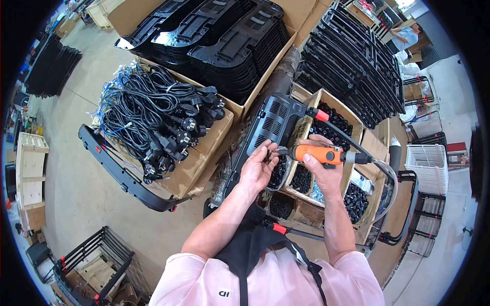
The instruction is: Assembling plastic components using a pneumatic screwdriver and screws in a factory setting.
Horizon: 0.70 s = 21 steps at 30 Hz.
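2 hands at work over black panel [273, 122]. Right hand [322, 168] fingers wrapped round orange driver [319, 154], held level. Left hand [258, 167] fingers pinch small part at bit tip, likely screw. Advice: keep bit square, seat screw first. Screw boxes [311, 178] beneath.

Shirt: pale pink, short sleeves, small dark mark on chest.
Apron: black, straps over shoulders.
Forearms, hands: bare, ungloved.

Your things rest on a grey concrete floor [87, 173]. Directly on it you have cardboard boxes of coiled black power cords [153, 117], stacked black plastic panels [219, 35], a wooden crate [30, 178] and black metal frames [94, 257].
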Motion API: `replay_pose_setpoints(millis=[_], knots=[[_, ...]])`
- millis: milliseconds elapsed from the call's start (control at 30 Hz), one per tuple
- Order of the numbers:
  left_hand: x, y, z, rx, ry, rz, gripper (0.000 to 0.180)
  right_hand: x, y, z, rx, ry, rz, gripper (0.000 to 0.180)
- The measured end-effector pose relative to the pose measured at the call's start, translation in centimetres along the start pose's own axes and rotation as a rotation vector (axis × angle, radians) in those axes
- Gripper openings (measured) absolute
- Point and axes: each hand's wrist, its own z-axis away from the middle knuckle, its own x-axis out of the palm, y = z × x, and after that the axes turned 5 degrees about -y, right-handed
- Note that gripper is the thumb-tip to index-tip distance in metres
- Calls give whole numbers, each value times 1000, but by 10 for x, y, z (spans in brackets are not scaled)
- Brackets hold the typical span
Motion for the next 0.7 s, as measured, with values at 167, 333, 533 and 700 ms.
replay_pose_setpoints(millis=[167, 333, 533, 700], knots=[[0, 2, -7, 5, 13, 18, 31, 9, 11, -1, 9, 3, 32, 54], [3, 3, -11, 6, 7, 41, 31, 11, 16, -4, -24, 17, 47, 54], [14, 2, -16, 33, 34, 84, 31, 15, 20, -5, -25, 85, 14, 55], [23, -2, -21, 39, 65, 132, 34, 15, 24, -5, -67, 122, 20, 55]])
